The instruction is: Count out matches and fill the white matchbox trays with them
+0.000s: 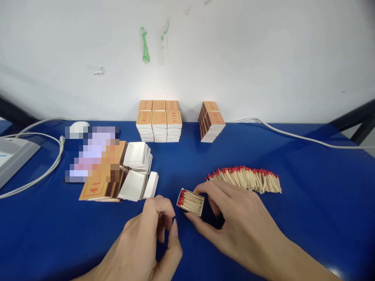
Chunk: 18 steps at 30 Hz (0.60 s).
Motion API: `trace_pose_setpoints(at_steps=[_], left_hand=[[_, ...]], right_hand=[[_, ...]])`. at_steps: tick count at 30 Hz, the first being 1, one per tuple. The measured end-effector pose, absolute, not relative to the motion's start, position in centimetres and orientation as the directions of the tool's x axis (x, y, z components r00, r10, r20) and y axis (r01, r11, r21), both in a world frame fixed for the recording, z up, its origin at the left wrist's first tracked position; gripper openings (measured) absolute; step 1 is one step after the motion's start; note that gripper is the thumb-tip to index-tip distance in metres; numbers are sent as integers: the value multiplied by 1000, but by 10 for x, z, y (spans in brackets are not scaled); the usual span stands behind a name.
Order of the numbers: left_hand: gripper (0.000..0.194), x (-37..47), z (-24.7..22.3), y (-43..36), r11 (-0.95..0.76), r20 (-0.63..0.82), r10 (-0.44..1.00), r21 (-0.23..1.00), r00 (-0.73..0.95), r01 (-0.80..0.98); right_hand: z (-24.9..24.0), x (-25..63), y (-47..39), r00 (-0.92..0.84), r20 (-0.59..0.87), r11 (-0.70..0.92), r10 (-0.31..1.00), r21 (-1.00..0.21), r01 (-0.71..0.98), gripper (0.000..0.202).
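Between the thumb and index finger of my right hand (237, 218) is a small white matchbox tray (202, 210), gripped by its sides. Matches (191, 201) fill this tray, their red heads toward the left. My left hand (154, 234) is just left of the tray, apart from it. Its fingers are curled, with thumb and index tips nearly meeting and nothing visible between them. Beyond my right hand lies a long heap of loose red-tipped matches (249, 177). Empty white trays (133, 185) are piled at the left, beside flat orange matchbox sleeves (95, 189).
Along the wall stand a wide stack of matchboxes (159, 119) and a narrower stack (212, 121). A blurred phone (96, 144), a white mouse (79, 128) and a pale device (17, 156) are at the left. White cables (293, 138) cross the blue table (316, 203).
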<state>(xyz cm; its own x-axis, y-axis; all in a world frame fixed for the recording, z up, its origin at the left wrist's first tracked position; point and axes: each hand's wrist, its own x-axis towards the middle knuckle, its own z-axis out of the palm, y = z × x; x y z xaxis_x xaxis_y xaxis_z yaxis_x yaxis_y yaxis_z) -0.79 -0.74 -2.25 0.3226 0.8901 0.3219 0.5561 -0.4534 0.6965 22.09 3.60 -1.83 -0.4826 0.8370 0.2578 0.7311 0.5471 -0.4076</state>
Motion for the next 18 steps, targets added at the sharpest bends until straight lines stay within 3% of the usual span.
trace_pose_setpoints(at_steps=[8,14,18], left_hand=[[20,-8,-24,-7,-457,329,889,688,319,564],[21,-8,-23,-7,-443,312,896,693,317,569],[22,-8,-21,-6,-452,319,891,688,322,568]], right_hand=[[-14,221,33,-464,286,542,838,-339,769,30],[-1,231,38,-561,100,540,822,-451,711,83],[5,236,40,-635,40,566,772,-497,657,63]])
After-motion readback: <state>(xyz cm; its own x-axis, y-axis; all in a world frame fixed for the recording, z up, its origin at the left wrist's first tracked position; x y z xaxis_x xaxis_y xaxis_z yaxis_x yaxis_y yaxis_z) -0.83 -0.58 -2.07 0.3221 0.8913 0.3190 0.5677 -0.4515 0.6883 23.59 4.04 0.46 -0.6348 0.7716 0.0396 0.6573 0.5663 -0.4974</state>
